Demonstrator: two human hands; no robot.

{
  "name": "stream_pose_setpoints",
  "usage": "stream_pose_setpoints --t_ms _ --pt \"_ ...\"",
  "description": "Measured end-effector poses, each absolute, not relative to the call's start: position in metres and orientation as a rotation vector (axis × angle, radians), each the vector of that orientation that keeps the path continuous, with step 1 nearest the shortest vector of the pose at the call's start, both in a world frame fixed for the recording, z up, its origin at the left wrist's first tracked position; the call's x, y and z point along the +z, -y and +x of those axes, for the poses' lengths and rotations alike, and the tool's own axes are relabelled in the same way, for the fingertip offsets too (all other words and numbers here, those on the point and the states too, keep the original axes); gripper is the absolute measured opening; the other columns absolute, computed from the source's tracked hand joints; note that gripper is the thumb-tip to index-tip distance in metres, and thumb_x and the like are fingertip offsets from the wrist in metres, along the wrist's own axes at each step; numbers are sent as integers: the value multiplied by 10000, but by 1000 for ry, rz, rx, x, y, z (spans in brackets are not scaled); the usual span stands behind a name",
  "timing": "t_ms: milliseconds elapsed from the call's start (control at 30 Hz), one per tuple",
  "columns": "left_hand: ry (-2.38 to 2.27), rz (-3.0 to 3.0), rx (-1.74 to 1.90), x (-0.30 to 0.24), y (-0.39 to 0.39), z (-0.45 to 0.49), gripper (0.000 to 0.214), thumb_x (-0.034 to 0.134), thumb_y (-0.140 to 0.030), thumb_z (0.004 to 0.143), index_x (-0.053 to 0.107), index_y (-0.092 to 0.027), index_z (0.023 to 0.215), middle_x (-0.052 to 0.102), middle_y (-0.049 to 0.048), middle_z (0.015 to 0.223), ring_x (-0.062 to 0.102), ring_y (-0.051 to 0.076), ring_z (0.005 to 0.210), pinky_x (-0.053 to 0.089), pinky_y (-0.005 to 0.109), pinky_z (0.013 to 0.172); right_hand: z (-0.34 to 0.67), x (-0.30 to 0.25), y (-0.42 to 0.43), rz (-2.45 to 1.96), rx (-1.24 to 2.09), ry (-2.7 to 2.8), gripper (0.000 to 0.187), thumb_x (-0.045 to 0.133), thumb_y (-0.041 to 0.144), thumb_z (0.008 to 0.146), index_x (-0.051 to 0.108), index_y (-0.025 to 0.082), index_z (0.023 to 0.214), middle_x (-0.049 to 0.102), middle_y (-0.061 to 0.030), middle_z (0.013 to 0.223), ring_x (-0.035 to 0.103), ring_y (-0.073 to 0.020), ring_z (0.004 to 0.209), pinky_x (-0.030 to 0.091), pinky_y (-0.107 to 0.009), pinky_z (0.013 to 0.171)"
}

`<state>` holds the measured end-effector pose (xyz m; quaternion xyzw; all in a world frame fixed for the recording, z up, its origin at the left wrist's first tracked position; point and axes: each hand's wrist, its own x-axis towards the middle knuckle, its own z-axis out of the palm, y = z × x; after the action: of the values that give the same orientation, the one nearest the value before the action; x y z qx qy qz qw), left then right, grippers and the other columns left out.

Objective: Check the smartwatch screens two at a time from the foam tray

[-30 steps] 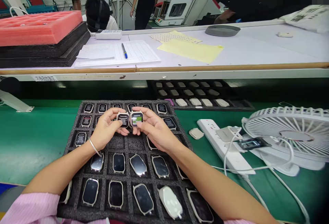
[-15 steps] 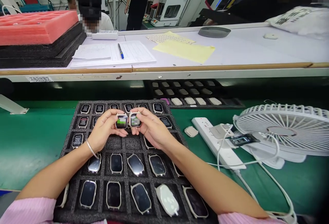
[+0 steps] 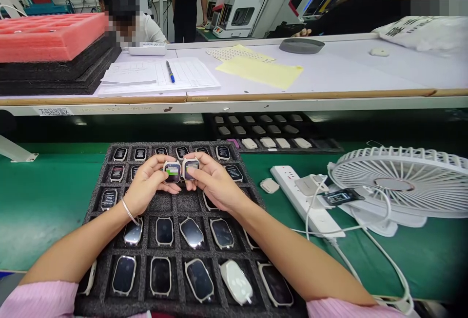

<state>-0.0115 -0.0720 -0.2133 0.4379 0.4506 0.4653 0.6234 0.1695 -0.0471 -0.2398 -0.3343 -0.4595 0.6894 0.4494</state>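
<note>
My left hand (image 3: 146, 186) is closed round a small smartwatch body (image 3: 171, 172) with a lit screen, held above the black foam tray (image 3: 183, 201). My right hand (image 3: 214, 181) grips a second watch body (image 3: 190, 168) right beside it, thumb on its screen. The two watches touch side by side. The tray holds several more watch bodies in its pockets: lit ones in the far rows, dark ones in the near rows, and one lying face down (image 3: 237, 282). A few pockets under my hands are empty.
A white power strip (image 3: 305, 200) with cables, a loose watch body (image 3: 269, 185) and a white fan (image 3: 398, 184) lie on the green mat to the right. Another tray of watch bodies (image 3: 266, 133) sits under the shelf. Papers, a pen and foam trays (image 3: 54, 50) rest on the shelf; people work behind.
Both hands kept the two watches together and barely moved. The left watch's screen went from dark text to a green display. The view shifted slightly left.
</note>
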Motion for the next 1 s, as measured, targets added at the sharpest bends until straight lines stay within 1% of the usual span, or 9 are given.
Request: stream_pose_setpoints --t_ms 200,333,533,733,867,1000 --pt "-1061 1008 1070 -214 71 -10 314 685 -260 727 616 -173 1021 681 -11 876 737 163 573 633 297 601 170 -238 48 -817 1696 1149 320 746 220 730 613 219 1021 642 48 785 605 -94 547 404 -255 550" --pt "-1057 1004 1081 -214 70 -11 312 703 -269 729 621 -178 1015 680 -13 881 738 164 568 635 298 599 170 -239 48 -799 1694 1167 326 725 202 729 615 224 1035 653 41 802 625 -107 572 424 -265 565" --pt "-1040 1004 1087 -214 71 -13 321 696 -276 715 621 -173 1009 676 -10 879 733 162 572 634 303 597 171 -240 48 -771 1725 1167 315 727 228 762 612 224 1055 666 31 805 644 -119 596 452 -276 584" --pt "-1117 1040 1090 -215 70 -10 342 739 -269 725 597 -174 1021 683 14 983 724 141 557 627 296 586 170 -241 48 -779 1698 1188 327 761 273 787 607 227 1072 664 35 778 641 -123 597 466 -278 573" --pt "-1096 1034 1087 -215 71 -11 345 738 -263 746 601 -174 1050 693 25 990 727 140 584 631 304 616 169 -240 48 -784 1680 1189 330 738 219 775 616 227 1081 670 27 819 644 -119 609 483 -286 590" --pt "-1072 1034 1086 -216 69 -11 400 745 -234 728 604 -180 1098 692 30 1021 726 136 603 628 299 634 168 -240 49 -789 1662 1188 350 709 165 747 618 229 1079 670 30 814 645 -123 603 483 -285 583"
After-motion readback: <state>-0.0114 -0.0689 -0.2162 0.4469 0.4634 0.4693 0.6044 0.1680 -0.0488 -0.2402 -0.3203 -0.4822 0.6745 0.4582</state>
